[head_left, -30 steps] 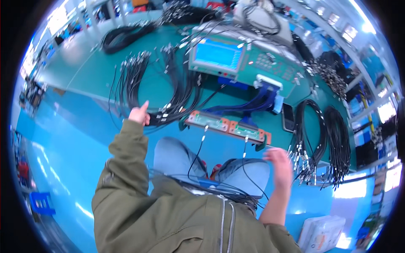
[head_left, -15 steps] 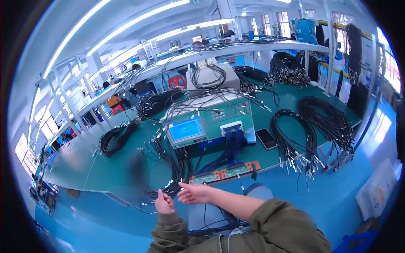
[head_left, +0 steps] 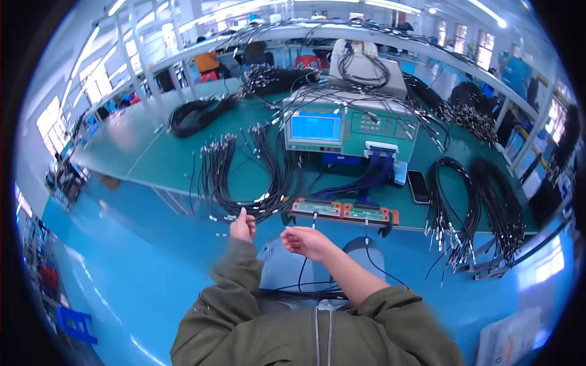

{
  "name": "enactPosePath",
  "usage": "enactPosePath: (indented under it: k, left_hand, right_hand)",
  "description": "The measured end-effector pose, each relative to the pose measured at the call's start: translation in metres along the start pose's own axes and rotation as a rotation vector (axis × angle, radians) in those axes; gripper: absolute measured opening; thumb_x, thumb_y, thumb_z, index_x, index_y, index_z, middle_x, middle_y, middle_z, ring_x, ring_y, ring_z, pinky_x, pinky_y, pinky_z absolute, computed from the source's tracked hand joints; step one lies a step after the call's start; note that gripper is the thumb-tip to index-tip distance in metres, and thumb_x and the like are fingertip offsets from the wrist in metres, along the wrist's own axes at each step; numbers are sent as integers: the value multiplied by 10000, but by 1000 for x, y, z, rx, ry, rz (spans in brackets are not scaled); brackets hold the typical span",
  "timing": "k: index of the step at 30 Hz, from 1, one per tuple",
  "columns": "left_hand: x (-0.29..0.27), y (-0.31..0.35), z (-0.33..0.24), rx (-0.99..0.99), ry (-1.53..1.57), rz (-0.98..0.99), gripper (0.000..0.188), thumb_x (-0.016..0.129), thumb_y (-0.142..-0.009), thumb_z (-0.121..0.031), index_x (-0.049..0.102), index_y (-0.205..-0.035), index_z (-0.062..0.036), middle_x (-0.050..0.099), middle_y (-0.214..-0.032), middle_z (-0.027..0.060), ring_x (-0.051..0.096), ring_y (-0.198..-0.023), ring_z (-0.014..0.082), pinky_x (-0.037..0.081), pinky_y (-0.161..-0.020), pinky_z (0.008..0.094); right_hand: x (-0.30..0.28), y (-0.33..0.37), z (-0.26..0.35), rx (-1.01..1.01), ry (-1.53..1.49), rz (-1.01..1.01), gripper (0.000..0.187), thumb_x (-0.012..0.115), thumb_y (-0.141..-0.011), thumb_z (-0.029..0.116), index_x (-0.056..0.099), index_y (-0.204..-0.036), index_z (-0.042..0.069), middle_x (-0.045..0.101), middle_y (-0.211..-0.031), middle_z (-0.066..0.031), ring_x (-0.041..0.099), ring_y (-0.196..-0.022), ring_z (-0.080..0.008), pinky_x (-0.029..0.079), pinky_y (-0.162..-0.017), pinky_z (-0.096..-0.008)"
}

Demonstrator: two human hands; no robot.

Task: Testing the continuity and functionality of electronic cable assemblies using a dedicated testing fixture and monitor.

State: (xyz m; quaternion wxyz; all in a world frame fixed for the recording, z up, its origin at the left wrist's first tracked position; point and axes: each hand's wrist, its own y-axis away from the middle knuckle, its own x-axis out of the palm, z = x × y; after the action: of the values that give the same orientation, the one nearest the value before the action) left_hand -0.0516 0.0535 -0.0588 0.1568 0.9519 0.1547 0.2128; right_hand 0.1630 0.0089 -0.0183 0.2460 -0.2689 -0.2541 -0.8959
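Note:
My left hand (head_left: 243, 226) is closed with its thumb up, at the near side of a long bundle of black cables (head_left: 278, 183) that curves over the table's front edge. Whatever its fingers hold, if anything, is hidden. To its right, my right hand (head_left: 307, 243) hovers above my lap, fingers loosely bent and nothing visible in them. Just beyond it, two green connector boards (head_left: 317, 208) sit on an orange strip at the table edge. Black cables with white ends hang from both boards, one of them a single cable (head_left: 367, 242) running down to the right. More black cables lie across my lap.
A green-fronted tester (head_left: 354, 129) with a lit blue screen stands behind the boards, joined by dark blue ribbon cables (head_left: 377, 174). A phone (head_left: 419, 187) lies to its right. Coiled cable bundles (head_left: 452, 210) drape over the right table edge. A blue stool (head_left: 76, 325) stands at lower left.
The view has swung left and downward, so the table and tester appear further right and higher. My hands have moved slightly apart, and the right fingers are more bent.

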Motion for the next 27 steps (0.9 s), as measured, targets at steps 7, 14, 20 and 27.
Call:
enactPosePath:
  k: [7, 14, 20, 27]
  left_hand:
    - [34, 90, -22, 54, 294, 360, 258, 499, -877, -234, 548, -707, -46, 514, -603, 46, 424, -475, 113, 336, -439, 214]
    - [32, 111, 10, 333, 281, 900, 198, 418, -899, -171, 607, -897, -111, 501, -1100, 143, 489, -946, 284, 423, -764, 396]
    - [-31, 84, -41, -39, 1345, 775, 232, 339, -938, -218, 495, -1038, -78, 514, -831, -1, 490, -729, 107, 427, -651, 248]
    - [-112, 48, -47, -77, 1125, 372, 198, 354, -935, -203, 491, -924, -60, 339, -571, -34, 251, -455, 79, 236, -401, 223]
  right_hand:
    - [-12, 27, 13, 68, -99, 136, 381, 407, -923, 329, 555, -1042, 0, 610, -963, -121, 586, -814, -170, 454, -758, -252]
    - [16, 21, 48, -786, -485, 964, 242, 422, -903, 262, 607, -1006, 145, 581, -1026, -133, 548, -893, -276, 399, -781, -370]
    - [-29, 154, 83, -1013, 174, 1493, 305, 403, -919, 262, 587, -976, 26, 571, -950, -225, 529, -676, -270, 448, -587, -357]
    - [-123, 306, 62, -1318, -287, 39, 178, 401, -922, 172, 505, -869, 38, 386, -522, 11, 282, -403, -54, 260, -377, -197]
